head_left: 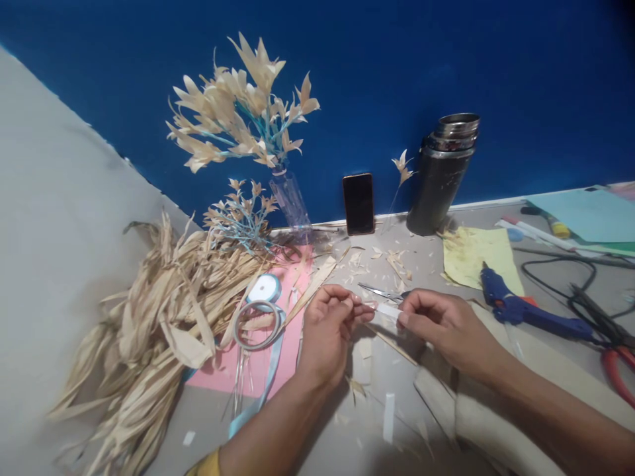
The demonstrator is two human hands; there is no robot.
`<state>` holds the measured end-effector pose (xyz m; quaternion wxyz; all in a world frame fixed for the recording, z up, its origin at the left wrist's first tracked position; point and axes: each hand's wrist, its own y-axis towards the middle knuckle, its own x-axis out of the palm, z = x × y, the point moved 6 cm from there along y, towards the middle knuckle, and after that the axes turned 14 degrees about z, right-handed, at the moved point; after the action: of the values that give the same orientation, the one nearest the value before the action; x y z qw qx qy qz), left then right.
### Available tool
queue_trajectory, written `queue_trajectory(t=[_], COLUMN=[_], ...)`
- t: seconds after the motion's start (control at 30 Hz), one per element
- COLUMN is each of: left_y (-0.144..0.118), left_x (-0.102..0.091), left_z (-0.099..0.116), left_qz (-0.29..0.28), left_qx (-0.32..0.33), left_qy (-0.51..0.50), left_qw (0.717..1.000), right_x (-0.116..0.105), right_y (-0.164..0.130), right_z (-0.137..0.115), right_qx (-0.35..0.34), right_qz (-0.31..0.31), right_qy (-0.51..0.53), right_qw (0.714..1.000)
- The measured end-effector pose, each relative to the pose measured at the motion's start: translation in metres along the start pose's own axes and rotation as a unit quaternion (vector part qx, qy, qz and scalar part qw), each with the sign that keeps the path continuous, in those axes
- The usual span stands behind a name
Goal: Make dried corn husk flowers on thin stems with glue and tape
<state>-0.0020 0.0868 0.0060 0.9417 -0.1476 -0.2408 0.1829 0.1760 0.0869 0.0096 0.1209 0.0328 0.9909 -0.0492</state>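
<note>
My right hand pinches a short white strip, perhaps tape or paper, between thumb and forefinger. The strip's left end meets the fingertips of my left hand. Thumb and fingers of that hand are pressed together, and what they hold is too small to make out. Just behind the strip lie scissors, partly hidden by my right hand. A small dried-husk flower and another white strip rest on the table below my hands.
On the left are dried corn husks, a tape roll, a ribbon spool and pink paper. Husk flowers stand in a plastic bottle. A phone, flask, glue gun and pliers are around.
</note>
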Motion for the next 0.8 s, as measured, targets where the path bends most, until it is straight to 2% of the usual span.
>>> queue_trajectory(t=[0.23,0.37,0.5,0.6,0.67,0.73,0.8], left_y=[0.007,0.007,0.001,-0.006,-0.010,-0.014,-0.017], left_x=[-0.005,-0.006,0.000,0.006,0.009,0.013,0.015], left_z=[0.004,0.007,0.004,0.000,-0.003,-0.006,-0.009], left_qz=[0.009,0.011,-0.029,-0.066,-0.088,-0.108,-0.125], left_qx=[-0.031,-0.029,-0.035,-0.045,-0.053,-0.056,-0.056], left_qy=[-0.051,-0.053,-0.039,-0.033,-0.030,-0.026,-0.021], left_qw=[0.998,0.998,0.998,0.996,0.994,0.992,0.990], right_x=[-0.008,-0.022,-0.039,-0.044,-0.036,-0.021,-0.005], right_y=[0.008,0.018,0.031,0.035,0.033,0.026,0.016], right_z=[0.002,0.003,0.002,0.003,0.007,0.014,0.018], right_qx=[-0.011,-0.034,-0.068,-0.082,-0.055,0.005,0.060], right_qz=[0.015,0.066,0.132,0.156,0.116,0.038,-0.030], right_qy=[-0.006,-0.045,-0.126,-0.113,-0.063,0.005,0.072], right_qw=[1.000,0.996,0.981,0.978,0.990,0.999,0.995])
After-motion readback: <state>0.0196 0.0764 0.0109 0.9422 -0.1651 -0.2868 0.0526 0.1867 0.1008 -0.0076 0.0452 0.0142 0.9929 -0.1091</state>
